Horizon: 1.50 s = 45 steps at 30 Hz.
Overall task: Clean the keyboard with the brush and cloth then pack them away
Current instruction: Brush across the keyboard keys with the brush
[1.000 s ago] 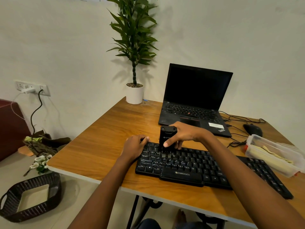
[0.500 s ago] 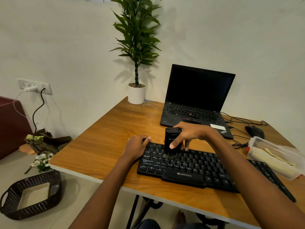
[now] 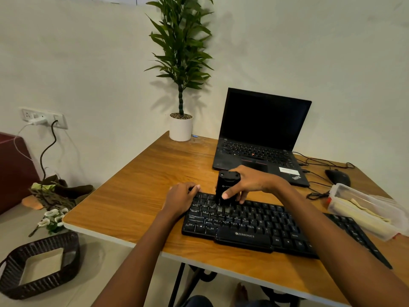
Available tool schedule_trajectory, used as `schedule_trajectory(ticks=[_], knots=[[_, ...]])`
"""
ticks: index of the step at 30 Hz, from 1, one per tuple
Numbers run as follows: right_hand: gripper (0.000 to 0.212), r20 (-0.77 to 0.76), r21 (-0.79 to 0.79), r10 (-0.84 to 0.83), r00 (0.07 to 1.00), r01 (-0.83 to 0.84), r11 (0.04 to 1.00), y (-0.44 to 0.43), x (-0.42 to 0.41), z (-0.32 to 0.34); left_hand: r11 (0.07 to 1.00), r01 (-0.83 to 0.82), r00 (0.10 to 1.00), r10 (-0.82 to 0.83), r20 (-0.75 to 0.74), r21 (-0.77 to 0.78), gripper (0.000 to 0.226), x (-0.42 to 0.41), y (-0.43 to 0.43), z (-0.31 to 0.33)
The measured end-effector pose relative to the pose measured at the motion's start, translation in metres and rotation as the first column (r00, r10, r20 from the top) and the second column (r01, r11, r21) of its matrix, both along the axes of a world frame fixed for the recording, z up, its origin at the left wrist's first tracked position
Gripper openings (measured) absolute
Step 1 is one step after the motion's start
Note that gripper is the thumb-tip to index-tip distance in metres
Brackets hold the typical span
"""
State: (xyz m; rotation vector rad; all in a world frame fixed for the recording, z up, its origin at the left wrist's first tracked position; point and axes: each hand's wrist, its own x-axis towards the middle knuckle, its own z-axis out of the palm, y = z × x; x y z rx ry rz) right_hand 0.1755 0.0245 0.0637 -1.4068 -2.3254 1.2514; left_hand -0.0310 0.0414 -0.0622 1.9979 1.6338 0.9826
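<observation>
The right hand (image 3: 250, 182) is gripping the brush (image 3: 226, 187) by its stiff, probably light body; the left hand (image 3: 180, 197) is resting relaxed on the keyboard (image 3: 265, 227).

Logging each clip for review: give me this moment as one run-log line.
step: brushing keys | right hand: grips brush upright, bristles on keyboard | left hand: rests on keyboard's left end | cloth: in plastic box

Both forearms stretch forward. The left grip (image 3: 180, 200) lies palm-down with fingers loosely curled; the right grip (image 3: 251, 184), wrist raised, clasps an upright black blocky brush (image 3: 225, 185), thumb in front.
</observation>
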Motion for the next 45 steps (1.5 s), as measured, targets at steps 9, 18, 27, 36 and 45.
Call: schedule_trajectory(ticks=[9, 18, 27, 36, 45], knots=[[0.032, -0.048, 0.018, -0.012, 0.999, 0.013, 1.0, -0.003, 0.003, -0.011, 1.0, 0.011, 1.0, -0.011, -0.01, -0.01, 0.031, 0.0, -0.001, -0.002], [0.036, 0.031, -0.029, 0.031, 0.999, -0.03, 0.999, -0.006, 0.007, -0.002, 1.0, 0.015, 1.0, -0.015, -0.002, 0.0, 0.03, 0.002, -0.004, 0.003], [0.035, 0.05, -0.009, 0.064, 0.997, -0.064, 0.998, -0.005, 0.003, -0.002, 1.0, 0.009, 1.0, -0.009, 0.004, 0.007, 0.03, -0.001, -0.003, 0.001], [0.029, -0.097, 0.037, -0.001, 0.995, 0.005, 0.999, -0.01, 0.005, -0.013, 1.0, 0.009, 1.0, -0.009, 0.007, 0.007, 0.03, 0.0, -0.001, -0.001], [0.018, -0.054, 0.035, 0.031, 0.998, -0.029, 0.999, -0.002, -0.011, -0.007, 1.0, 0.015, 1.0, -0.015, 0.007, 0.009, 0.031, 0.0, 0.0, -0.002]])
